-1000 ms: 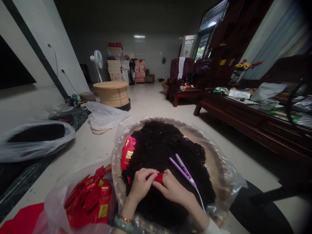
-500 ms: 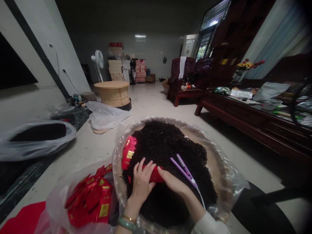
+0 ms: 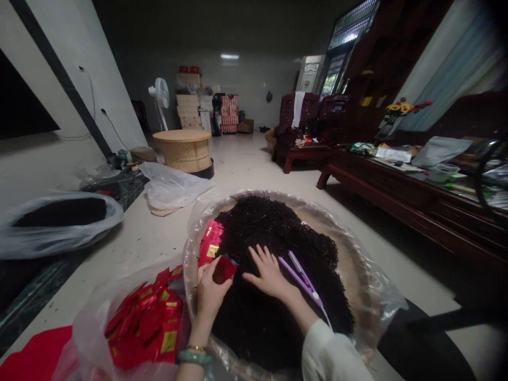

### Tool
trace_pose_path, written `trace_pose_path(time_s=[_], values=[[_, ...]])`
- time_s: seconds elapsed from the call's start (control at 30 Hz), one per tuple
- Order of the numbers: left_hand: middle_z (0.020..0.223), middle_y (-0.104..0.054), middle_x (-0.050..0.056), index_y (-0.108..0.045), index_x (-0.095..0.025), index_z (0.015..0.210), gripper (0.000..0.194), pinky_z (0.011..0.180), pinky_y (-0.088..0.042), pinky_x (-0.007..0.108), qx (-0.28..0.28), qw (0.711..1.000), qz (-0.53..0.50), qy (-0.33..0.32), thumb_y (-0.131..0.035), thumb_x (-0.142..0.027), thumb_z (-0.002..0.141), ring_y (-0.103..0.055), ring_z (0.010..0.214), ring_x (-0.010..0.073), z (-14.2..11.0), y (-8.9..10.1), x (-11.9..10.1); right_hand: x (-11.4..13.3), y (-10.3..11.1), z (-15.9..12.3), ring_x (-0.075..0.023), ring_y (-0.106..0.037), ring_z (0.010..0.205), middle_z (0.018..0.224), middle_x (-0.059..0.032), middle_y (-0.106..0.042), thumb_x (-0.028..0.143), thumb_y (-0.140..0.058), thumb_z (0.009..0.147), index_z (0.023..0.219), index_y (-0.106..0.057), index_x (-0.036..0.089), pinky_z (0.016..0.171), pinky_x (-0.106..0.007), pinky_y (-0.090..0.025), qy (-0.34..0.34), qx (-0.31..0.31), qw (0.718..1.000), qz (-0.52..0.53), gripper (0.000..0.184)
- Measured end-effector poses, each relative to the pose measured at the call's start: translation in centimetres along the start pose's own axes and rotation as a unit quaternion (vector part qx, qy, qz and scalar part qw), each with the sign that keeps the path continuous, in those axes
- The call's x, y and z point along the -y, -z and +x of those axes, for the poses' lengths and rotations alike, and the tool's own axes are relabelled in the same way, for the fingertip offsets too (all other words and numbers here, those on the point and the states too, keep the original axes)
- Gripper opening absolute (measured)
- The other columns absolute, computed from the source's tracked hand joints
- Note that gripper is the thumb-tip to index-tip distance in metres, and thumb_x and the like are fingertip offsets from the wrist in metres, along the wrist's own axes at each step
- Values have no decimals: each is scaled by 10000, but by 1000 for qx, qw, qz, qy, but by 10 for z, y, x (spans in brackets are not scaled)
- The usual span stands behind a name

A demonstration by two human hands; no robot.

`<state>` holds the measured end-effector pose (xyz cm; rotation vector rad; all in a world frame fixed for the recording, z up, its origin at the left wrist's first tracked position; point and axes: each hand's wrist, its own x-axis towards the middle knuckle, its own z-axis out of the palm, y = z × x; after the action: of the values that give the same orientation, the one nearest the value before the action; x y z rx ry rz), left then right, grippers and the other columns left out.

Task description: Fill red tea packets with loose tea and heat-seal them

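My left hand [image 3: 210,291] is closed round a red packet [image 3: 223,270], whose open mouth faces up toward me. Fingers spread, my right hand [image 3: 266,272] is on or just above a heap of dark, dry tea-like leaves [image 3: 270,222]; contact is hard to make out. The heap fills a wide round basket [image 3: 359,264] lined with clear plastic. A purple hair-straightener-like sealer [image 3: 304,283] lies on the leaves right of my right hand, its jaws apart. Red packets with gold labels [image 3: 210,241] rest at the basket's left side, beyond my left hand.
A plastic bag [image 3: 91,328] of several red packets [image 3: 153,320] stands left of the basket. Farther left is another bag [image 3: 115,211] with dark contents. A dark wooden table [image 3: 381,185] runs along the right; a round wicker table [image 3: 182,151] stands ahead.
Both hands were together on the red packet. My right hand has let go and spread over the leaves, while my left has carried the packet left and turned its mouth up.
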<state>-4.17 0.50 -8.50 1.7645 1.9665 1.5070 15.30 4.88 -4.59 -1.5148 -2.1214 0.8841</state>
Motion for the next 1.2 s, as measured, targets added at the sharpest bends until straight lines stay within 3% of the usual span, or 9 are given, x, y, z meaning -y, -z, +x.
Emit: trace_pose_path(time_s=[0.07,0.13,0.27,0.37,0.57,0.93,1.03,1.1,1.2], values=[[997,-664,93,-635,-171,1124,489,875,-524,447,-11,1000,-7,-8,-701,-260,649,-604,973,271,1,-1,3,9,-12,4,-367,41,1430,1575,-134,-75,659,-609,715,1480,-247,236,1117,-577,-14,6,65,987,-144,946],[1017,-668,105,-632,-170,1111,465,858,-527,455,-20,1000,-11,-11,-693,-299,669,-602,985,280,1,-2,5,18,-25,5,-398,26,1424,1572,-157,-77,660,-631,702,1474,-262,240,1104,-602,-28,55,90,973,-206,954],[1020,-659,139,-629,-144,1089,465,698,-566,405,-38,999,-16,31,-671,-376,689,-620,939,289,3,2,6,35,-45,-3,-406,-171,1399,1507,-182,-310,638,-653,708,1391,-426,225,1089,-604,-151,216,113,940,-237,830],[1002,-653,131,-631,-150,1083,469,674,-565,388,-42,998,-11,47,-670,-403,690,-631,902,276,5,5,4,40,-52,-12,-379,-386,1286,1403,-193,-450,595,-698,692,1289,-534,209,1046,-566,-281,270,127,916,-268,730],[1003,-650,139,-631,-134,1077,469,684,-566,395,-34,998,-18,46,-666,-401,693,-621,909,277,4,0,0,37,-52,-17,-418,-356,1284,1396,-178,-441,517,-717,699,1329,-475,243,1013,-605,-283,227,85,925,-294,728],[1004,-603,108,-605,-143,1072,425,685,-571,361,-13,998,-47,41,-668,-336,699,-629,909,252,-1,-8,-2,34,-50,-27,-313,-507,1036,1194,-133,-564,288,-710,719,1191,-554,230,839,-447,-447,210,73,924,-312,500],[992,-613,103,-595,-149,1088,458,706,-575,376,-16,998,-33,42,-684,-343,683,-640,901,258,-3,-10,-3,24,-36,-25,-285,-522,991,1113,-108,-595,189,-643,739,1083,-611,230,801,-405,-458,180,43,960,-208,349],[1023,-612,106,-542,-157,1185,544,650,-583,358,-6,998,-35,49,-683,-343,693,-653,836,237,-5,-11,-7,17,-24,-22,-259,-538,954,1018,-73,-622,161,-640,708,942,-657,232,830,-391,-448,124,-25,992,8,246],[1076,-579,91,-369,-204,1361,687,546,-573,292,27,998,-43,38,-650,-314,743,-639,667,155,-7,-10,-17,7,-9,-15,-239,-562,925,893,-32,-638,230,-700,646,802,-656,230,860,-366,-447,21,-136,933,332,162]])
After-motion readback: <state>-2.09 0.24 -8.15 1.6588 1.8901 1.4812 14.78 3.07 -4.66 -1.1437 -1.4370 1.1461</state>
